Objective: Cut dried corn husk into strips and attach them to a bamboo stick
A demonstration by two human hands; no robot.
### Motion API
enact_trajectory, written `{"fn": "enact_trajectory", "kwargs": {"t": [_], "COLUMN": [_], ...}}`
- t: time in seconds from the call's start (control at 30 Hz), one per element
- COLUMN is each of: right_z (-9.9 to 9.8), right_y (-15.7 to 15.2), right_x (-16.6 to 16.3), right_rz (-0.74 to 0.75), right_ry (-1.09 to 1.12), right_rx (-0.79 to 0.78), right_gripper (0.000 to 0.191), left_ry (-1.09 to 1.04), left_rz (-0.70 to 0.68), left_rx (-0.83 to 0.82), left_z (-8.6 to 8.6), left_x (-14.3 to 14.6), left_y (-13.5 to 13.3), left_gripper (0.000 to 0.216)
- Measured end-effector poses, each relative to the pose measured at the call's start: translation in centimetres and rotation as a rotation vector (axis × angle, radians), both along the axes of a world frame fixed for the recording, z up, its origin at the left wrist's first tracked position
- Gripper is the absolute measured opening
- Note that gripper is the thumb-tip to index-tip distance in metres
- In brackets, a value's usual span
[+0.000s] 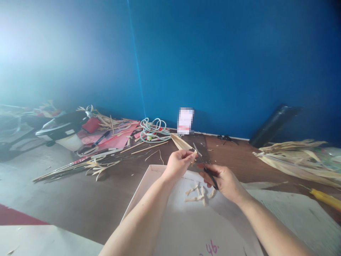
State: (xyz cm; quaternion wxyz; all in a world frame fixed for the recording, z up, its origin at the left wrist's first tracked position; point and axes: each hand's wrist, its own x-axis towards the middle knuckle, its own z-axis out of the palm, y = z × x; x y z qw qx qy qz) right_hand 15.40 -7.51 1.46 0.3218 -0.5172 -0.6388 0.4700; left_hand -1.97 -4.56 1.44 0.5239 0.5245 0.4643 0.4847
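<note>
Above the far end of a white box lid (144,181), my left hand (179,163) pinches a small piece of dried corn husk (193,160). My right hand (223,179) grips black-handled scissors (210,176), and their blades point up and left beside that piece. Whether the blades touch the husk, I cannot tell. Several short husk pieces (198,197) lie in the lid below my right hand. Just past my left hand, a longer husk strip (180,143) rests on the brown table.
A coiled pale cable (153,129) and a pixelated white card (185,121) stand near the blue wall. To the left lie an iron (62,126), pink paper (117,140) and thin sticks (66,170). Dried husks (295,156) and a yellow-handled tool (325,199) are at right.
</note>
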Motion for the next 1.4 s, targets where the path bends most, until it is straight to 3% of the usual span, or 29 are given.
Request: {"fn": "enact_trajectory", "kwargs": {"t": [0.27, 0.63, 1.17, 1.4], "right_z": [-0.29, 0.08, -0.22, -0.44], "right_y": [0.64, 0.30, 0.43, 0.49], "right_x": [0.06, 0.03, -0.21, -0.19], "right_rz": [-0.161, -0.088, -0.145, -0.133], "right_ry": [0.181, 0.167, 0.194, 0.167], "right_rx": [-0.019, -0.022, 0.034, 0.037], "right_gripper": [0.052, 0.049, 0.052, 0.053], "left_ry": [-0.031, -0.094, -0.175, -0.217], "left_rz": [-0.052, -0.030, -0.054, 0.005], "left_rx": [0.039, -0.034, -0.126, -0.190], "left_z": [-0.19, 0.30, -0.19, -0.21], "left_x": [0.13, -0.05, 0.05, 0.47], "left_y": [-0.01, -0.26, 0.13, 0.19], "left_gripper": [0.028, 0.025, 0.027, 0.020]}}
